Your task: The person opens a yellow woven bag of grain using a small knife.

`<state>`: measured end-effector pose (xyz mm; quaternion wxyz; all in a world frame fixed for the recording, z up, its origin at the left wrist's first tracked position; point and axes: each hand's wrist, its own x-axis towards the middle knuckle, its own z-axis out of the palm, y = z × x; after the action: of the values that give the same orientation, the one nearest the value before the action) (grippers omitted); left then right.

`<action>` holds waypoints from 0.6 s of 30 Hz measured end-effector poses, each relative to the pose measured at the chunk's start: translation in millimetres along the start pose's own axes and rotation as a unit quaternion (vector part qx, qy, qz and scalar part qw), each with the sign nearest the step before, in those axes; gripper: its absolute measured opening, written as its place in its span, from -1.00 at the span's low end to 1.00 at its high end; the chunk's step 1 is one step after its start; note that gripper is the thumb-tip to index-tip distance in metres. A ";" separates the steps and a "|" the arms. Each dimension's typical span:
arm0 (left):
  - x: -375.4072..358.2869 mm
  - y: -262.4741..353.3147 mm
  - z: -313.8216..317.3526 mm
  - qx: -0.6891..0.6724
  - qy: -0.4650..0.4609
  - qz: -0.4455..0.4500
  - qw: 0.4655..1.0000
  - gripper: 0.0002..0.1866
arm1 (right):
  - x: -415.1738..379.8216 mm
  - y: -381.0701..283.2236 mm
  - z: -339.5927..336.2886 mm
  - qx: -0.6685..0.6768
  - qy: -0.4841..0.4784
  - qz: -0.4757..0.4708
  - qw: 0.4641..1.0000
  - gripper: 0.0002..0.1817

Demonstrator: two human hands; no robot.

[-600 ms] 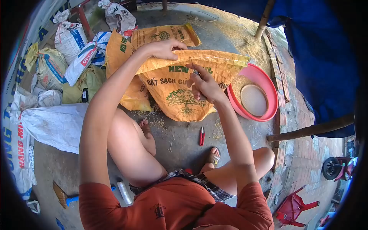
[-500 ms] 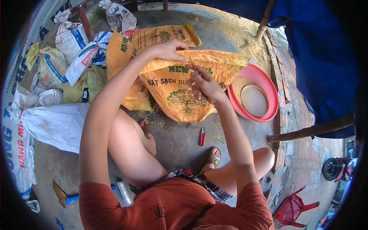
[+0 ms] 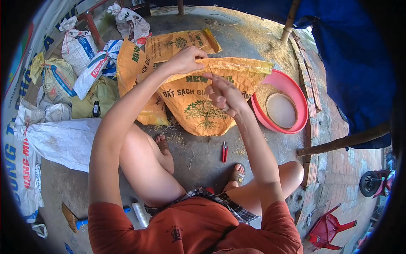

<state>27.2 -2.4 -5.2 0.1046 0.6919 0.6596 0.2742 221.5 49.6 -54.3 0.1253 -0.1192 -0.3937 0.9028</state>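
An orange printed sack (image 3: 198, 108) hangs upright in front of me, its folded top edge running across to the right. My left hand (image 3: 188, 60) is closed on the left part of that top edge. Just below the edge, my right hand (image 3: 226, 95) is closed, its fingers curled around a thin needle (image 3: 211, 70) that points up at the sack's edge. Most of what lies inside the right fist is hidden. Red thread snips (image 3: 224, 151) lie on the floor below the sack.
More orange sacks (image 3: 184, 42) lie behind, and tied white sacks (image 3: 79, 46) crowd the left. A pink basin (image 3: 302, 91) holding a round sieve (image 3: 281, 111) stands at right. A thread spool (image 3: 139, 214) lies by my thigh. A pole (image 3: 344, 142) juts in from the right.
My right hand has turned slightly by the sack's top edge, the needle still in its fingers. My left hand keeps its hold on the edge. The view has shifted a little.
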 end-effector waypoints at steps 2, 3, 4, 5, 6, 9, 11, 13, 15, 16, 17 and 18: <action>-1.1 6.0 0.7 -0.005 -0.002 -0.005 1.000 -0.66 | -4.7 4.6 14.3 -0.257 0.072 -0.059 0.962 -0.67; -1.8 8.9 1.9 -0.004 -0.003 -0.005 1.000 -0.66 | -6.1 6.6 18.0 -0.493 0.138 -0.113 0.851 -0.67; -2.4 12.1 3.6 0.000 0.007 -0.006 1.000 -0.70 | -7.1 7.0 18.1 -0.493 0.139 -0.113 0.851 -0.67; -2.7 14.4 4.2 0.005 0.018 -0.006 1.000 -0.74 | -8.0 7.4 18.1 -0.488 0.135 -0.113 0.855 -0.67; -1.6 12.8 6.2 0.006 0.019 -0.006 1.000 -0.74 | -8.6 7.8 18.1 -0.483 0.131 -0.113 0.859 -0.67; 0.0 6.5 14.4 -0.004 0.041 0.014 0.999 -0.78 | -8.7 8.4 17.2 -0.466 0.116 -0.113 0.870 -0.66; -0.8 3.7 18.5 0.010 0.068 0.047 0.997 -0.74 | -7.4 5.1 10.1 -0.461 0.113 -0.114 0.873 -0.66; -0.7 3.6 18.2 0.012 0.067 0.054 0.996 -0.75 | -5.4 -5.4 -2.0 0.090 -0.067 0.016 0.994 -0.67; -1.6 3.6 16.4 0.014 0.068 0.059 0.996 -0.76 | -4.4 -4.1 -3.2 0.043 -0.046 0.009 0.998 -0.66; -1.6 4.5 15.8 0.013 0.063 0.055 0.996 -0.76 | -5.0 -3.7 -0.6 -0.003 -0.025 0.002 1.000 -0.66; -1.4 5.7 15.7 0.011 0.058 0.051 0.997 -0.77 | -6.0 -3.3 2.0 -0.048 -0.004 -0.005 0.999 -0.65; -1.4 6.2 16.9 0.011 0.058 0.051 0.997 -0.77 | -7.0 -3.2 4.5 -0.094 0.018 -0.013 0.995 -0.65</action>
<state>41.3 -0.7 -16.4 0.0440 0.7087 0.6315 0.3114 227.1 46.4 -48.1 0.1328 -0.1416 -0.4761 0.8577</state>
